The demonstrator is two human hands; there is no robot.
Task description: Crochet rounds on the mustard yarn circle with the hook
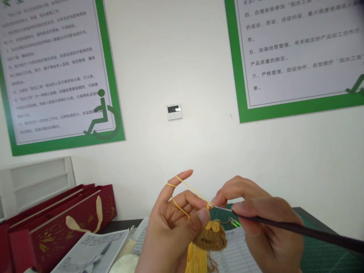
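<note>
My left hand [176, 223] pinches a small crocheted piece [212, 239], brown with a yellow edge, between thumb and fingers. Yellow yarn [193, 188] loops round its raised index finger and runs taut to the stitch at the top of the piece. In my right hand [264, 220] is a crochet hook [281, 224] with a dark handle and a thin metal shaft. The hook's tip meets the yellow yarn just above the piece, and my right index fingertip is close to that stitch. More yellow yarn lies below the left hand.
Dark red gift bags [68, 223] stand at the left beside printed sheets [93, 250]. A green cutting mat [321, 246] covers the table at the right. Green-handled pliers [234, 222] lie behind the hands. Green-framed posters [239, 110] and a thermostat [174, 112] hang on the wall.
</note>
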